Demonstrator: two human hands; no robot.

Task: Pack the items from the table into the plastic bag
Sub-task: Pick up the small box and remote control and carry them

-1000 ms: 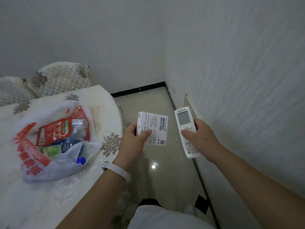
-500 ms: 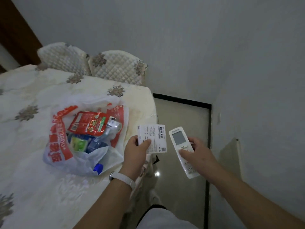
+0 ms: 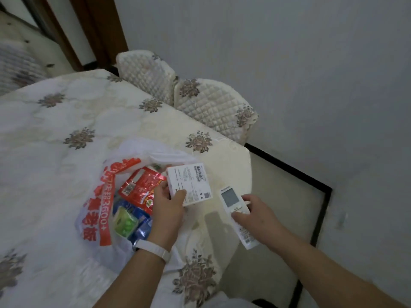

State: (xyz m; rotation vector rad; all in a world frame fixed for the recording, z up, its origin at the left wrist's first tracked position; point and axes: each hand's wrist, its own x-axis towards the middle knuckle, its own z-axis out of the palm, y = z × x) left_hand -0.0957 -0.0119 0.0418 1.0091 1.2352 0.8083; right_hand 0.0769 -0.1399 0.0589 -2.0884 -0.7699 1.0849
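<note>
A white plastic bag (image 3: 93, 221) with red print lies open on the table (image 3: 55, 134). Inside it I see a red packet (image 3: 142, 185), a green pack (image 3: 124, 222) and a blue pack (image 3: 143, 227). My left hand (image 3: 168, 206) holds a flat white box (image 3: 191, 183) with a barcode just above the bag's right rim. My right hand (image 3: 255, 215) grips a white remote control (image 3: 235, 210) with a grey screen, over the table's right edge.
The table wears a cream cloth with brown flower motifs. Two quilted chair backs (image 3: 211, 105) stand behind its far edge against the grey wall. Tiled floor (image 3: 278, 196) with a black skirting lies to the right. A dark door frame (image 3: 100, 30) is at the back left.
The view has swung left towards the table. Both hands have moved left, carrying the box over the bag's rim and the remote to the table edge.
</note>
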